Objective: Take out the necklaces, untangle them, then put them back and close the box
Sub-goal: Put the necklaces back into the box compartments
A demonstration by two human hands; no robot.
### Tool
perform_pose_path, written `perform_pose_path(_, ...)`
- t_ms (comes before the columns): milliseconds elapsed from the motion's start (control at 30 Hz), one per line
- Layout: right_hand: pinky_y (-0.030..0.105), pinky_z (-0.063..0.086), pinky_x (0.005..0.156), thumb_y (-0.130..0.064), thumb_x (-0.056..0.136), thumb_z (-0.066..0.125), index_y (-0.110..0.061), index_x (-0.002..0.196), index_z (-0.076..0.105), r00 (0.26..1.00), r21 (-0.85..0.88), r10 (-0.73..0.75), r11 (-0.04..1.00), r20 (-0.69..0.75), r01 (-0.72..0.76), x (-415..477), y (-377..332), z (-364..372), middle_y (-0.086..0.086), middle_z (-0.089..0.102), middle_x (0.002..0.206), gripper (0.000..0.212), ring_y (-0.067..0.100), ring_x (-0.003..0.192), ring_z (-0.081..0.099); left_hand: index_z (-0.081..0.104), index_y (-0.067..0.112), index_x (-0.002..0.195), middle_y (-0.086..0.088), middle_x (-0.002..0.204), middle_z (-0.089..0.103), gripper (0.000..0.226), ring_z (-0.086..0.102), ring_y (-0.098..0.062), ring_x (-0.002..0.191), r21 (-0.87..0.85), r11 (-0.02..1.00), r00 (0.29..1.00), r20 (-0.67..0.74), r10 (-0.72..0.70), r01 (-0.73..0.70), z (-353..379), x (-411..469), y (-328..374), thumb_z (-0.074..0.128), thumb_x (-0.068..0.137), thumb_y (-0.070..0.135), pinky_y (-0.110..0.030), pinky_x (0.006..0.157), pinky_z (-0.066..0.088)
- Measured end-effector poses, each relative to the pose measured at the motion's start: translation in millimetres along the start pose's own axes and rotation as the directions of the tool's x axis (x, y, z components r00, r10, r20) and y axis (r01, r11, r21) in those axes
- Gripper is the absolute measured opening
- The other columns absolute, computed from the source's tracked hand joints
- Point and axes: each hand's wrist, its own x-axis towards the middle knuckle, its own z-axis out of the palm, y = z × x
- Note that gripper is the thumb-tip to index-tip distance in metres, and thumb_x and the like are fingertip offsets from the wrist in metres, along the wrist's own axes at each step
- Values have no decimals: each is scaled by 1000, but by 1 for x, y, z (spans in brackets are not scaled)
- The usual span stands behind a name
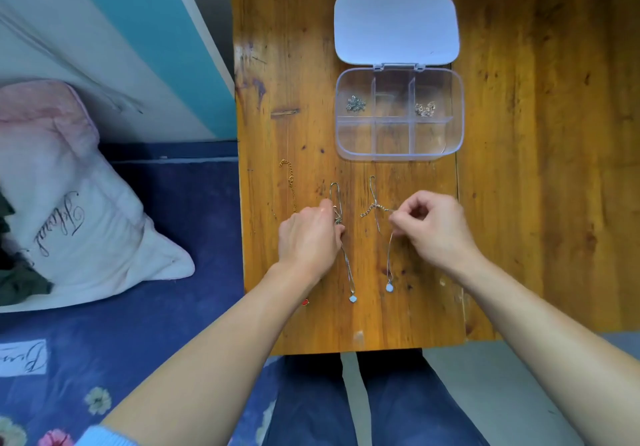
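Observation:
A clear plastic box [457, 113] with several compartments stands open on the wooden table, its lid [396, 26] lying flat behind it. Two small jewellery clusters rest in its back compartments, a silver one [356, 103] and a pale gold one [425, 109]. Three necklaces lie stretched out in front of the box: a gold chain [291, 182] at the left, a middle silver necklace [348, 265] with a pale pendant, and a right silver necklace [388, 258] with a pale pendant. My left hand [308, 241] pinches the middle necklace. My right hand [433, 227] pinches the right necklace's chain.
The wooden table [519, 168] ends close to my lap at the front and at a bed on the left. A white and pink pillow [69, 210] lies on the blue bedding [138, 341]. A small red pendant [304, 302] peeks out under my left wrist.

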Motion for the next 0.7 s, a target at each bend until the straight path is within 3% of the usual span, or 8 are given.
perform_pose_path(100, 25, 43, 48, 3, 75, 68, -8, 63, 62, 999, 274, -7, 961, -43, 18, 3, -26, -17, 1, 69, 54, 18, 16, 49, 56, 62, 13, 90, -8, 85, 71, 21, 65, -35, 83, -50, 997, 998, 43, -51, 54, 1, 2, 0, 58, 93, 33, -36, 68, 47)
perform_pose_path(200, 19, 45, 42, 10, 77, 67, -10, 72, 64, 996, 459, -62, 884, -69, 87, 6, -58, -37, -3, 68, 53, 21, 12, 50, 65, 63, 12, 88, -8, 85, 70, 21, 65, -35, 83, -79, 994, 994, 85, -73, 80, 1, 4, 2, 58, 90, 32, -38, 72, 52)
perform_pose_path(400, 21, 50, 48, -2, 82, 63, -14, 81, 73, 964, 492, -223, 828, -148, 267, 6, -101, -78, -2, 72, 65, 16, 14, 60, 68, 63, 9, 87, -10, 86, 69, 18, 63, -37, 83, -110, 986, 985, 132, -112, 127, 1, 7, 5, 59, 83, 26, -36, 66, 46)
perform_pose_path(700, 23, 49, 51, -13, 79, 63, -21, 77, 74, 929, 529, -286, 764, -234, 369, 12, -127, -108, -1, 72, 69, 14, 16, 63, 69, 62, 8, 88, -10, 86, 65, 17, 61, -37, 82, -136, 975, 973, 177, -148, 173, -1, 11, 9, 61, 81, 23, -34, 64, 41)
